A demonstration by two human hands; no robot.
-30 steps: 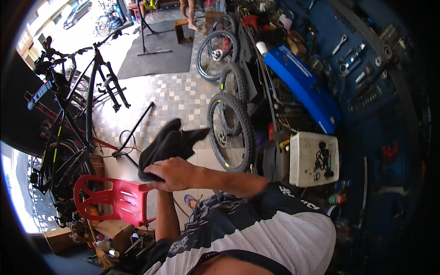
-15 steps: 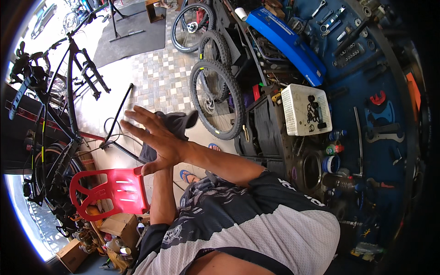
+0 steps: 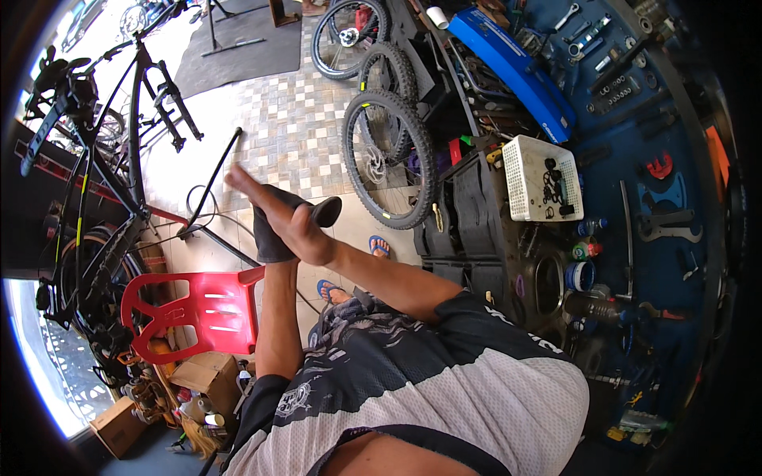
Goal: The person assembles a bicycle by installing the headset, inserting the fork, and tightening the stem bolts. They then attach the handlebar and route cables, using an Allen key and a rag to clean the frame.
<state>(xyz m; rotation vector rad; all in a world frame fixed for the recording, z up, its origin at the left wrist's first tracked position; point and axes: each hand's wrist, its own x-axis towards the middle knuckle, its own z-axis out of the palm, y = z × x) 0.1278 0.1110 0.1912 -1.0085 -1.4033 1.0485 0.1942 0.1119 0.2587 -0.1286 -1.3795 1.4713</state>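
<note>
My left hand [image 3: 274,226] is in a dark grey glove whose cuff ends at the wrist. A rounded dark part of the glove [image 3: 326,211], which looks like the thumb, sticks out to the right. Crossing over it is my bare right hand [image 3: 290,222], seen nearly edge-on, its fingers stretched out toward the upper left. The right hand overlaps the gloved one, and I cannot tell how firmly they touch. The left fingers are mostly hidden behind it. No tool shows in either hand.
A red plastic chair [image 3: 210,312] stands at left, near a bicycle frame [image 3: 127,159]. Bicycle wheels [image 3: 387,159] lean by the workbench at right, which bears a white basket [image 3: 520,178] and a blue box [image 3: 516,71]. Cardboard boxes [image 3: 202,377] sit at lower left.
My right hand has turned from spread fingers to an edge-on pose with its fingers closer together, over the gloved left hand. The whole view has shifted slightly.
</note>
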